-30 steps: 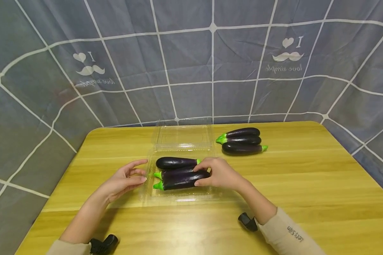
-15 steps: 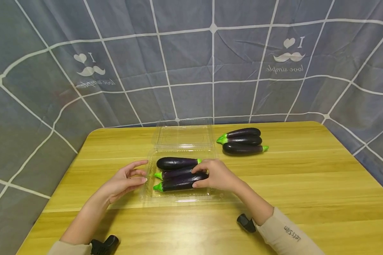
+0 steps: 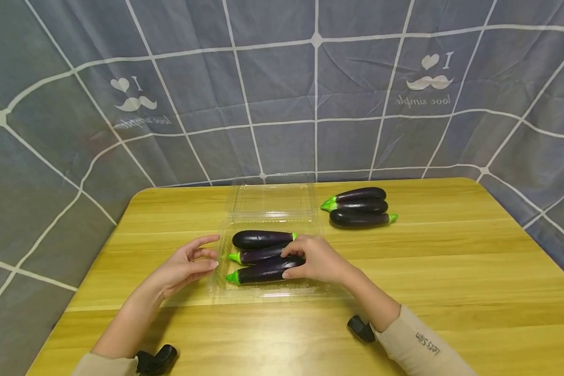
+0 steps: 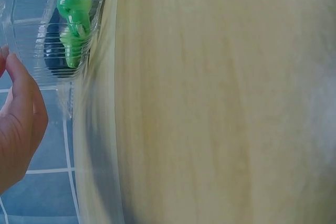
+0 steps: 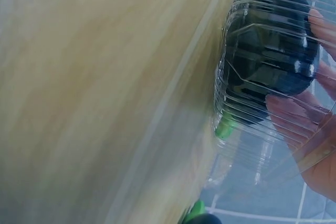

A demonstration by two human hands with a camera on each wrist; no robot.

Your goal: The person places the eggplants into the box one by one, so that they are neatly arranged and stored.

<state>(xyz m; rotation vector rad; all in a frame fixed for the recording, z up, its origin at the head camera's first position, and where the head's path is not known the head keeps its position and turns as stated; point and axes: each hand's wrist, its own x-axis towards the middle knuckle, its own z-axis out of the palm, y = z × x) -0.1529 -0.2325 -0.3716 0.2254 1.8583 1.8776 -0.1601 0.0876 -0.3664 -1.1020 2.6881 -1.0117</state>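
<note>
Three dark eggplants lie side by side in the base of a clear plastic box [image 3: 272, 292]. My right hand [image 3: 321, 259] grips the right end of the front eggplant [image 3: 263, 272], thumb on its near side. The middle eggplant [image 3: 258, 255] touches it, stem to the left; the back eggplant [image 3: 262, 239] has its stem to the right. My left hand [image 3: 183, 269] is at the box's left edge, fingers loosely bent, holding nothing. In the right wrist view, fingers [image 5: 296, 114] show through the ribbed wall around a dark eggplant [image 5: 270, 51].
The box's clear lid [image 3: 271, 200] lies folded back behind the base. Three more eggplants [image 3: 359, 206] lie together on the wooden table [image 3: 432, 250] at the back right. A grey checked cloth [image 3: 282, 89] hangs behind the table.
The front eggplant's left end has swung slightly toward the near side, and it now sits lower beside the middle one. My right hand has shifted slightly left; my left hand has hardly moved.
</note>
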